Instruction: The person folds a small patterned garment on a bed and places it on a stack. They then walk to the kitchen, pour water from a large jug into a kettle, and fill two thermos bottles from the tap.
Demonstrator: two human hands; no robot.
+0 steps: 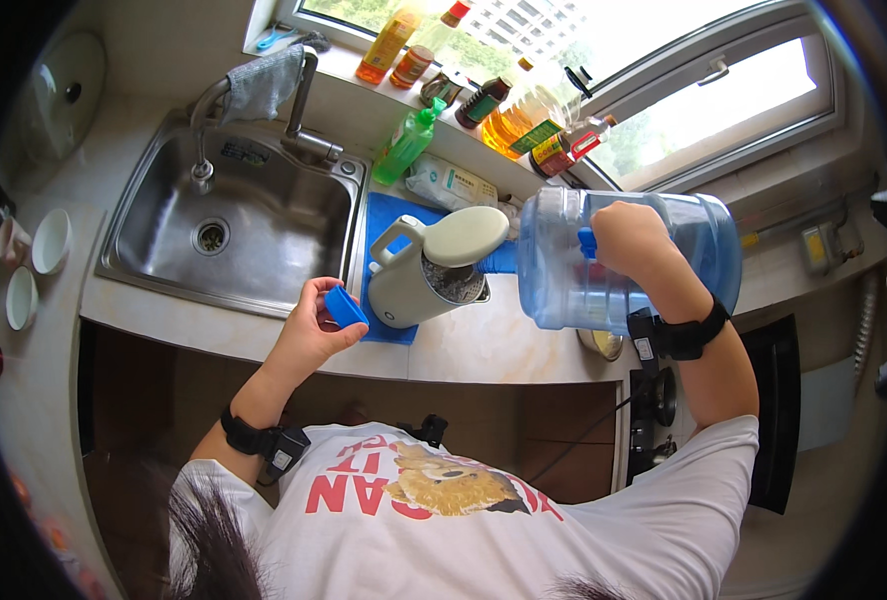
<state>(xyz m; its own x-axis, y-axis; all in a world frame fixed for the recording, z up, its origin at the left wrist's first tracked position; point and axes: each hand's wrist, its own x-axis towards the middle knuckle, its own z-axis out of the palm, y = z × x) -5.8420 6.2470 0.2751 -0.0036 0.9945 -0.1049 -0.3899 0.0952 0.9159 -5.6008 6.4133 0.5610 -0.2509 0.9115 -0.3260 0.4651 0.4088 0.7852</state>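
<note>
My right hand (633, 238) grips the blue handle (587, 243) of a large clear-blue plastic water jug (683, 255). The jug lies tipped on its side above the counter, mouth end toward an electric kettle (406, 289). Cream-coloured and upright, the kettle has its lid (467, 235) raised. Its inside looks rippled, but any stream between jug and kettle is hard to make out. In my left hand (310, 327), between thumb and fingers, is a blue plastic cap (345, 306). That hand is left of the kettle, near the counter's front edge.
A blue cloth (391, 334) lies beneath the kettle. To the left is a stainless-steel sink (166, 232) with a faucet (202, 169). Behind stand a green soap bottle (406, 146), a wipes pack (451, 184) and several sill bottles (481, 105). White bowls (52, 241) stand far left; a stove (657, 427) is right.
</note>
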